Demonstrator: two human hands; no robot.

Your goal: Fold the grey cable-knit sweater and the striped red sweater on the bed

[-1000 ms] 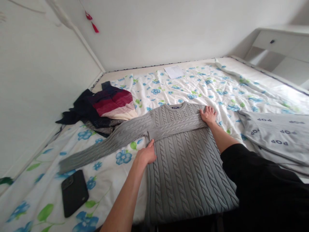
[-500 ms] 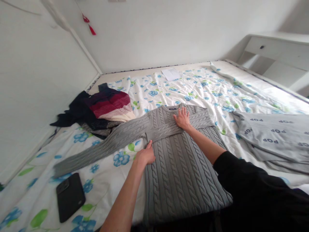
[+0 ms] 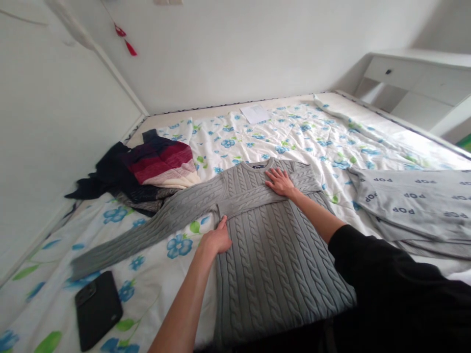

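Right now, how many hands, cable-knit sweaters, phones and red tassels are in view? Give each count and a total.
Left hand and right hand: 2
Cable-knit sweater: 1
Phone: 1
Red tassel: 1
Total: 5

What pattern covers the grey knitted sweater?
The grey knitted sweater has lengthwise braided cables, best seen in the head view.

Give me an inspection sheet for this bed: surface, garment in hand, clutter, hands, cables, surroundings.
Surface: floral sheet, wrinkled.
Garment: gray cable-knit sweater, one sleeve across its chest, the other sleeve stretched out sideways.
Clutter: black phone, heaped dark and striped clothing, paper, POP-print garment.
Hands: right hand spread on the sweater's chest; left hand at its side edge, grip unclear.
Cables: thin line at upper left, possibly one.
Surroundings: white wall, red tassel, white drawer unit.
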